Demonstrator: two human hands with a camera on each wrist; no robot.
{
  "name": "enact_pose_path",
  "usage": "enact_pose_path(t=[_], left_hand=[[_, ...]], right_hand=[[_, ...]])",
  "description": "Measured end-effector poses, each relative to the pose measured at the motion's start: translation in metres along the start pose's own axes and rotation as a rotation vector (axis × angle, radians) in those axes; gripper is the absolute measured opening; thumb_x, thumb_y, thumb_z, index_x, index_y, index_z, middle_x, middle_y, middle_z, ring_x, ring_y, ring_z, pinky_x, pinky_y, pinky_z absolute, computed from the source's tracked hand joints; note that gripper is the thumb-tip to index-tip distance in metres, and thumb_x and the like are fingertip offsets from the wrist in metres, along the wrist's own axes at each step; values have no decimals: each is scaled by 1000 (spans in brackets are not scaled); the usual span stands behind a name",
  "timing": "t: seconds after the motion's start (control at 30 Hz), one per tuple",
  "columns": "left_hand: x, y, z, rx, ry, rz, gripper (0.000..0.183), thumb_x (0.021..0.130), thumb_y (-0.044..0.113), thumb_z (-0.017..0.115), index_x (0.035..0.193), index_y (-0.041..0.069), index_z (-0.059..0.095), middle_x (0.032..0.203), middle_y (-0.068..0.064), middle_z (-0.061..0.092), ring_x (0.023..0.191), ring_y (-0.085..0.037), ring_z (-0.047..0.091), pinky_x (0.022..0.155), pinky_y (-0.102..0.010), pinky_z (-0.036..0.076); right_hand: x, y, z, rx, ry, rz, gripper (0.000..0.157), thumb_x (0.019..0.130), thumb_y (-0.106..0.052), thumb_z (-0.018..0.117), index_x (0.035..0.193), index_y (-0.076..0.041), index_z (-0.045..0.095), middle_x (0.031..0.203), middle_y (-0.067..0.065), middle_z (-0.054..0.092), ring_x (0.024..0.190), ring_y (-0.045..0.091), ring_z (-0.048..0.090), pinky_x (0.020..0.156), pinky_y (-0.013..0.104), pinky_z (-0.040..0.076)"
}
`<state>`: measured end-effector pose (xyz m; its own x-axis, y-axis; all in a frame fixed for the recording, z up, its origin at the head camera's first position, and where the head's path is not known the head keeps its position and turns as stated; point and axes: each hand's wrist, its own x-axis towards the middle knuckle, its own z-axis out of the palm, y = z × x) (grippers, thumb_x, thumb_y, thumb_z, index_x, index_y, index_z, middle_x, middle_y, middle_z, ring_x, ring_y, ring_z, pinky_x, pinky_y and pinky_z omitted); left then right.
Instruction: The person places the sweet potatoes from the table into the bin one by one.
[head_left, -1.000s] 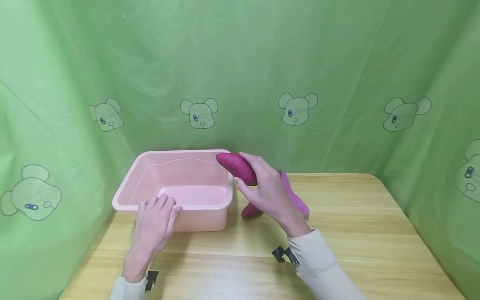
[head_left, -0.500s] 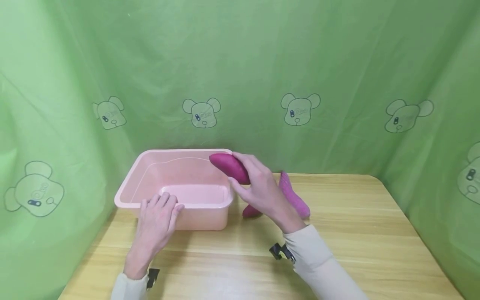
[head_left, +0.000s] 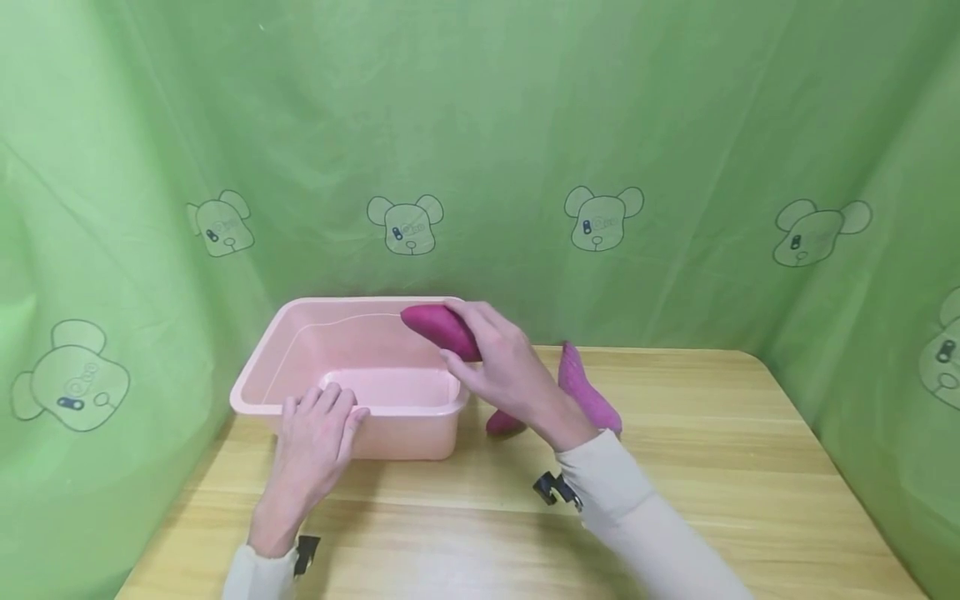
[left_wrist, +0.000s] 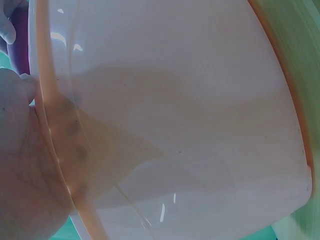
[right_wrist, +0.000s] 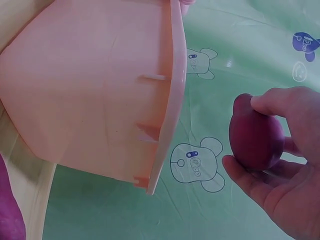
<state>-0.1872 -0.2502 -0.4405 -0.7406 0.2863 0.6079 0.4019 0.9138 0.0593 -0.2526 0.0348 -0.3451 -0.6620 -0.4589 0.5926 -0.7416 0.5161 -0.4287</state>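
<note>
My right hand (head_left: 506, 362) grips a dark purple sweet potato (head_left: 437, 327) between thumb and fingers, above the right end of a pink plastic basin (head_left: 405, 437). Seen from the right wrist, the sweet potato (right_wrist: 255, 137) is beyond the basin's rim. My left hand (head_left: 315, 433) holds the basin's front rim, fingers over the edge and thumb along it. The left wrist view is mostly the basin's outer wall (left_wrist: 200, 125). On the table right of the basin lie a lighter purple sweet potato (head_left: 585, 392) and a dark one (head_left: 502, 422), both partly covered by my right arm.
The wooden table (head_left: 735, 467) carries everything. Green cloth (head_left: 495, 108) printed with bear heads hangs behind the table and on both sides. The basin stands at the left rear, close to the back cloth. Its visible floor (head_left: 390, 387) is bare.
My right hand has moved left with the sweet potato, from the basin's right edge to over its opening. My left hand keeps its place on the rim.
</note>
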Motion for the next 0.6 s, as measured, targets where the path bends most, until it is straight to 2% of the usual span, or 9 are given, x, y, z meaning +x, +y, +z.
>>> enact_pose_path(t=[0.4,0.6], left_hand=[[0,-1,-1,-4,-12,-13,31,108,37,44,87,15,49,83,-1,43,78,-25,40,74,-44,31],[1,0,0,-4,-18,-13,32,108,38,43,87,15,50,84,-1,44,78,-25,41,74,-43,31]], right_hand=[[17,-4,9,-23,-48,-51,60,92,-21,76,145,-7,51,131,11,62,106,24,65,87,37,56],[26,-4,13,-55,-97,-45,59,92,-20,76,144,-8,53,130,12,62,103,23,65,84,37,56]])
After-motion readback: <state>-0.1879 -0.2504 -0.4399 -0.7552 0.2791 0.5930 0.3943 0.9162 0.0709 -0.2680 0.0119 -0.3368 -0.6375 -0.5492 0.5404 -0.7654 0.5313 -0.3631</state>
